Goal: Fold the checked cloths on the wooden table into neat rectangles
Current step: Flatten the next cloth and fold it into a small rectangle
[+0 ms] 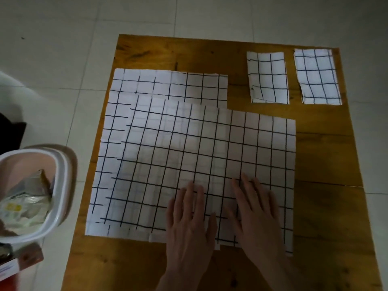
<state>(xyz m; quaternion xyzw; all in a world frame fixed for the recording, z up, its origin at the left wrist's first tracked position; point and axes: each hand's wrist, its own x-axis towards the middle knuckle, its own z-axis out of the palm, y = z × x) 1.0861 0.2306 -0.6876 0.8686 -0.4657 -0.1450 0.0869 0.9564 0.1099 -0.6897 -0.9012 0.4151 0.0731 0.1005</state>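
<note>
From the head camera, both hands lie flat on the top checked cloth (pixel 201 156), fingers straight and spread, grasping nothing. The left hand (pixel 190 225) presses palm-down near the cloth's near edge, its fingertips pointing away from the person. The right hand (pixel 257 215) rests just beside it, angled slightly inward, its fingers also flat on the fabric.

The top checked cloth is white with a dark grid, spread open and fairly smooth, with faint fold creases across it. It covers most of the middle of the wooden surface (pixel 327 206). Beneath it lie more unfolded checked cloths (pixel 168 85), their edges sticking out on its left and far sides.

Beyond the top cloth's far right corner, well apart from it, lie two folded cloths side by side: a folded rectangle (pixel 267 77) and a second folded rectangle (pixel 318 76) at the surface's far right corner.

Left of the top cloth, off the surface, stands a white bin (pixel 60 185) with crumpled wrappers inside, on a pale tiled floor (pixel 63 49).
</note>
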